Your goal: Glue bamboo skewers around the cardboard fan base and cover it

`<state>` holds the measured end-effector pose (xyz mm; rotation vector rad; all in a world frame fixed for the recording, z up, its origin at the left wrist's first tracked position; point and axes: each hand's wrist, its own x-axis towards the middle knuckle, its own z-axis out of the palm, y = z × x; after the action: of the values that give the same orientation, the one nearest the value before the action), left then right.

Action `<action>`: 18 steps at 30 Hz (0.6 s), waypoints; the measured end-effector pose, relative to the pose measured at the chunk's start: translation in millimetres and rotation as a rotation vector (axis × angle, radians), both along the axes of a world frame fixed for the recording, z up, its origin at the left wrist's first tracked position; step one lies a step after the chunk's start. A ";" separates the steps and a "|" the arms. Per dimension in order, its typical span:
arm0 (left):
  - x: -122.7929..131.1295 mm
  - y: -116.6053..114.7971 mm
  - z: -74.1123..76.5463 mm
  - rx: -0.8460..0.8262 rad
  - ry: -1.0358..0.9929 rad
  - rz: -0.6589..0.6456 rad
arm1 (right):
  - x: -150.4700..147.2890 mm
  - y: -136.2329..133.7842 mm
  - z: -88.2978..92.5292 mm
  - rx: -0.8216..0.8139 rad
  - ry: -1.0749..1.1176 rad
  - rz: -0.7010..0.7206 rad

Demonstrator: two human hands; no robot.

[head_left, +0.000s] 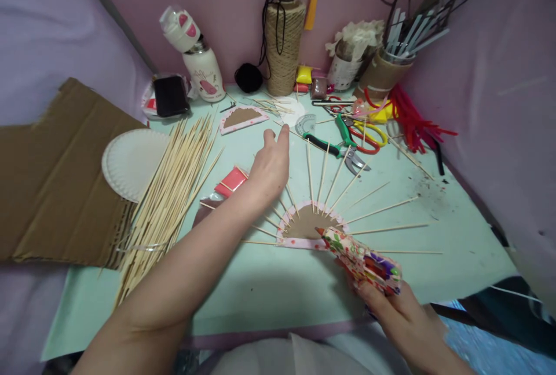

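Observation:
My left hand [273,160] reaches over the fan of bamboo skewers, fingers stretched forward and apart. Its fingertips are near a loose skewer [292,130] beside a clear protractor [306,124]; whether they touch it I cannot tell. A glue gun [362,259] wrapped in floral paper is in my right hand [393,308], its nozzle pointing over the cardboard half-circle [304,225]. That piece has a pink patterned border, and several skewers [325,175] radiate from it. My left forearm hides some of the left ones.
Left lie a skewer bundle [174,189], a paper plate [130,160] and cardboard [56,189]. Pruning shears [324,144], scissors [369,134] and red pipe cleaners [412,117] lie right of centre. Behind stand a twine spool [284,44], a bottle [204,73] and a stick-filled container [384,73].

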<state>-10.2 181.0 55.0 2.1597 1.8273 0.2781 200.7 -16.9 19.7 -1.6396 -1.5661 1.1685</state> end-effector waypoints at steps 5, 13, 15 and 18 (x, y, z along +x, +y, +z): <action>-8.8 -9.0 10.3 -0.012 0.094 -0.078 | 0.6 1.4 -0.3 0.021 -0.008 0.007; -24.9 -34.1 13.6 0.004 0.079 -0.233 | 3.6 4.9 -0.7 0.047 0.046 0.076; -22.9 -40.7 10.6 -0.011 0.082 -0.227 | 4.9 5.0 -0.7 0.039 0.062 0.111; -19.3 -48.6 7.8 -0.046 0.097 -0.237 | 7.2 4.3 -1.6 0.021 0.063 0.131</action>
<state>-29.5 132.4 62.8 2.3659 1.5864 0.0786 207.9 -12.6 18.1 -1.4912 -1.6613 1.2539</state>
